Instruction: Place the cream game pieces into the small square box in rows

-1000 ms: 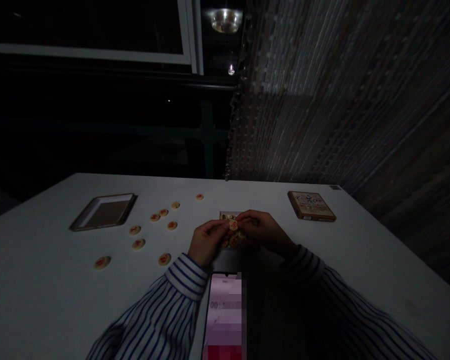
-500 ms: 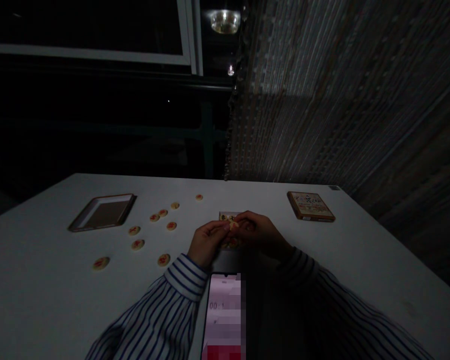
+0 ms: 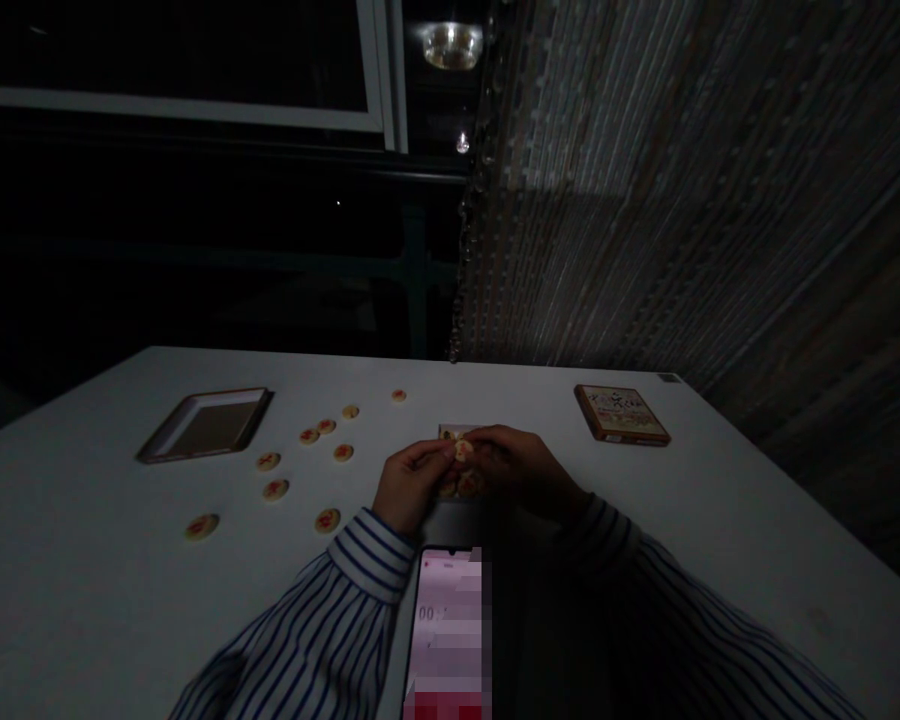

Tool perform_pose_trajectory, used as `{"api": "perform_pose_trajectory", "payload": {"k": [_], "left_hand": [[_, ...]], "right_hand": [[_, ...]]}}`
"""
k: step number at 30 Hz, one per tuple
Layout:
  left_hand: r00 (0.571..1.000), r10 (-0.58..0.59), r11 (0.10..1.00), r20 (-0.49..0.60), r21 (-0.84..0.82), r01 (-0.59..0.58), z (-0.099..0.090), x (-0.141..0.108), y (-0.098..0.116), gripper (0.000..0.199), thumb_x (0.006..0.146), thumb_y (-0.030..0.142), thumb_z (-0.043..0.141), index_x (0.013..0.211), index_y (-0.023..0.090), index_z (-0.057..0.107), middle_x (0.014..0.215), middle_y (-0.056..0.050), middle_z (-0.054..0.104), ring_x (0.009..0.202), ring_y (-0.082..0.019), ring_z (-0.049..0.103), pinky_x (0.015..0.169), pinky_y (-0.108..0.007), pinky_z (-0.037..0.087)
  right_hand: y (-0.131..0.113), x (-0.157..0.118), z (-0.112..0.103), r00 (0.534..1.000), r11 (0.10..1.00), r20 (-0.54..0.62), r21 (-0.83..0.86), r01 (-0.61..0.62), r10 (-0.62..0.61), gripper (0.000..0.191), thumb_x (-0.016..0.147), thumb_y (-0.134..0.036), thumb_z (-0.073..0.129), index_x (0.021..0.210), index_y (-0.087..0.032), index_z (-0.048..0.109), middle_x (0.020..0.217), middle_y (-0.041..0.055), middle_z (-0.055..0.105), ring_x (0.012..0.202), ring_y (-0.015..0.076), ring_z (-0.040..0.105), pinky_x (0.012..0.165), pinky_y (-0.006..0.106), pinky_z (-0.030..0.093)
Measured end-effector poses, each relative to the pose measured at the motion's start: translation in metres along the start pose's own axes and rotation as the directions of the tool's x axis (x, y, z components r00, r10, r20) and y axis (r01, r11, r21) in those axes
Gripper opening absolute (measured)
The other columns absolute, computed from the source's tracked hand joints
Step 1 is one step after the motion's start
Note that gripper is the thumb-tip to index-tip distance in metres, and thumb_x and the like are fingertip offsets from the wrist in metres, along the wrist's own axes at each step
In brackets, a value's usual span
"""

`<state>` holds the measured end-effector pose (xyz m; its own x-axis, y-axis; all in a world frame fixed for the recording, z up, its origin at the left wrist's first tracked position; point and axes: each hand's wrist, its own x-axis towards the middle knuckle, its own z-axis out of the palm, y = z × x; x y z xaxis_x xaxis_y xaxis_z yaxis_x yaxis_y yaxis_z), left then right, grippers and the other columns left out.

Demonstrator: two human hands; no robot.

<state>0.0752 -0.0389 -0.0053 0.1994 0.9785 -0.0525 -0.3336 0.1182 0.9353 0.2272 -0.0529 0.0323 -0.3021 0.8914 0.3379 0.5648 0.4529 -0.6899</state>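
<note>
A round, cream-coloured xiangqi piece with a red mark is held over a small box. My left hand pinches it from the left with thumb and fingers. From the right, my right hand closes on the same piece, its fingertips partly in shadow. Below them, the small pale box holds several more pieces, partly covered by my hands. To the left, several loose xiangqi pieces with red marks lie scattered on the white table.
A shallow brown-rimmed box lid lies at the left of the white table. A flat printed box sits to the right. A lit phone lies between my forearms. A bead curtain hangs beyond the table.
The piece between my hands has turned slightly, and its red mark faces me more plainly. Both hands have shifted a little; the loose pieces are where they were.
</note>
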Motion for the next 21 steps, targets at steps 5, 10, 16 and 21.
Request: {"api": "perform_pose_trajectory", "payload": {"k": [5, 10, 16, 21], "left_hand": [[0.999, 0.017, 1.000, -0.031, 0.013, -0.017, 0.001, 0.000, 0.002, 0.029, 0.058, 0.030, 0.066, 0.081, 0.011, 0.062, 0.073, -0.006, 0.067, 0.066, -0.014, 0.060, 0.062, -0.023, 0.048], [0.999, 0.035, 0.999, -0.003, 0.032, -0.035, 0.001, 0.000, 0.001, 0.028, 0.061, 0.030, 0.064, 0.082, 0.012, 0.062, 0.073, -0.005, 0.066, 0.066, -0.014, 0.060, 0.063, -0.024, 0.047], [0.967, 0.215, 0.952, -0.139, 0.250, -0.176, -0.004, 0.002, 0.003, 0.028, 0.064, 0.034, 0.059, 0.080, 0.012, 0.063, 0.077, -0.006, 0.066, 0.073, -0.016, 0.059, 0.070, -0.028, 0.046], [0.920, 0.335, 0.883, -0.205, 0.409, -0.230, -0.012, 0.006, 0.002, 0.029, 0.065, 0.036, 0.056, 0.080, 0.013, 0.064, 0.080, -0.007, 0.065, 0.078, -0.018, 0.058, 0.075, -0.030, 0.044]], "right_hand": [[0.002, 0.000, -0.001, 0.989, 0.970, 0.013, -0.192, 0.146, -0.146, 0.028, 0.077, -0.033, 0.046, 0.099, -0.019, 0.055, 0.094, 0.0053, 0.060, 0.085, 0.0150, 0.052, 0.077, 0.029, 0.039], [0.005, 0.000, -0.001, 0.983, 0.931, 0.039, -0.316, 0.184, -0.182, 0.025, 0.078, -0.032, 0.045, 0.098, -0.019, 0.055, 0.094, 0.0053, 0.060, 0.086, 0.0154, 0.051, 0.077, 0.030, 0.037], [0.009, 0.000, -0.009, 0.980, 0.897, 0.031, -0.399, 0.192, -0.196, 0.027, 0.077, -0.029, 0.046, 0.100, -0.017, 0.054, 0.095, 0.0063, 0.059, 0.087, 0.0165, 0.050, 0.077, 0.031, 0.036], [0.014, -0.001, -0.014, 0.979, 0.881, 0.021, -0.433, 0.191, -0.202, 0.026, 0.077, -0.028, 0.046, 0.100, -0.017, 0.053, 0.095, 0.0061, 0.059, 0.087, 0.0160, 0.050, 0.076, 0.030, 0.036]]}}
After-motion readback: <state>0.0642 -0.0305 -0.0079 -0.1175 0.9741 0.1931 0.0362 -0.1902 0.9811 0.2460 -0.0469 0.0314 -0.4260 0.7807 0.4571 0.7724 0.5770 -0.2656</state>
